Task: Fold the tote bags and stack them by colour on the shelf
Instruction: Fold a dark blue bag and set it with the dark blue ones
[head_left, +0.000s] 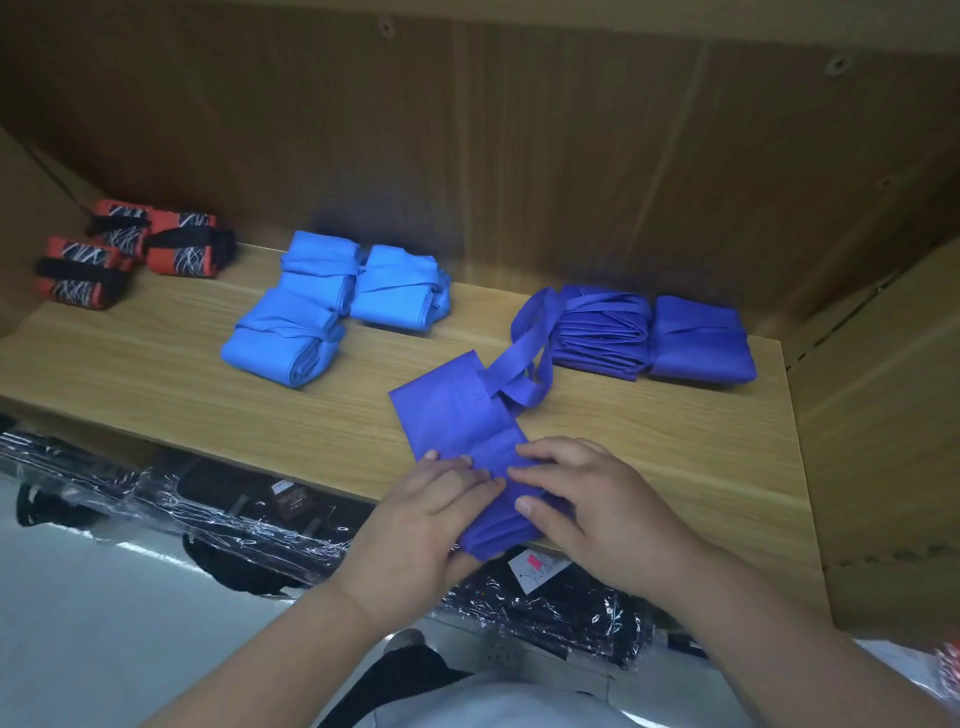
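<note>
Gripping rolled end of dark blue tote bag (457, 415) with left hand (428, 519); pressing fold flat with right hand (597, 504), fingers (550, 452) together, for tight roll.

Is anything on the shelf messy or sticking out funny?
Only the dark blue tote bag being folded: its handles sprawl loose toward the dark blue stack, and its near end hangs over the front of the shelf.
</note>
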